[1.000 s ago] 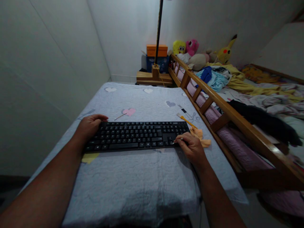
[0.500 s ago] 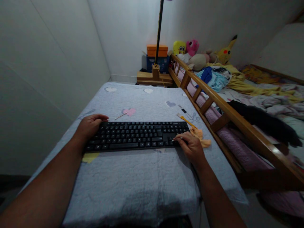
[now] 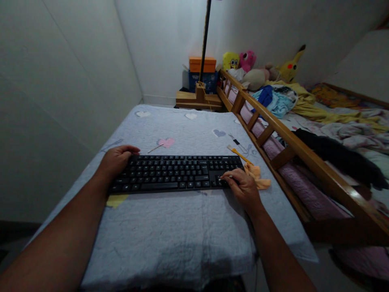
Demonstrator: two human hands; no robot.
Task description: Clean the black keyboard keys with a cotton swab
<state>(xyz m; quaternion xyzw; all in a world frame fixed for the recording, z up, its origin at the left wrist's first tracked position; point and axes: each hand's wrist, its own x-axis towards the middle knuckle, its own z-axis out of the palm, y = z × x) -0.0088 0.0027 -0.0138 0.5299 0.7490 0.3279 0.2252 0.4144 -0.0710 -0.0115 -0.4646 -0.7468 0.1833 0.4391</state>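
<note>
A black keyboard [image 3: 170, 173] lies flat on the cloth-covered table. My left hand [image 3: 117, 161] is closed around its left end, the fingers over the far corner. Over the arrow keys, my right hand [image 3: 241, 187] pinches a thin cotton swab [image 3: 221, 179], its white tip at the keys; most of the stick is hidden by the fingers. Another cotton swab [image 3: 156, 148] lies behind the keyboard. To the right are an orange cloth [image 3: 258, 176], partly behind my right hand, a yellow-handled brush [image 3: 240, 155] and tweezers with a black band [image 3: 236, 142].
The heart-patterned cloth [image 3: 170, 235] covers the table. Along the right side runs a wooden bed rail [image 3: 282, 142], with bedding and plush toys [image 3: 253, 73] beyond. At the back stand a dark pole [image 3: 205, 40] on a wooden base and an orange box [image 3: 202, 64].
My right hand has shifted the swab tip very slightly at the arrow keys. My left hand and the keyboard stay in place; the whole view has moved a little.
</note>
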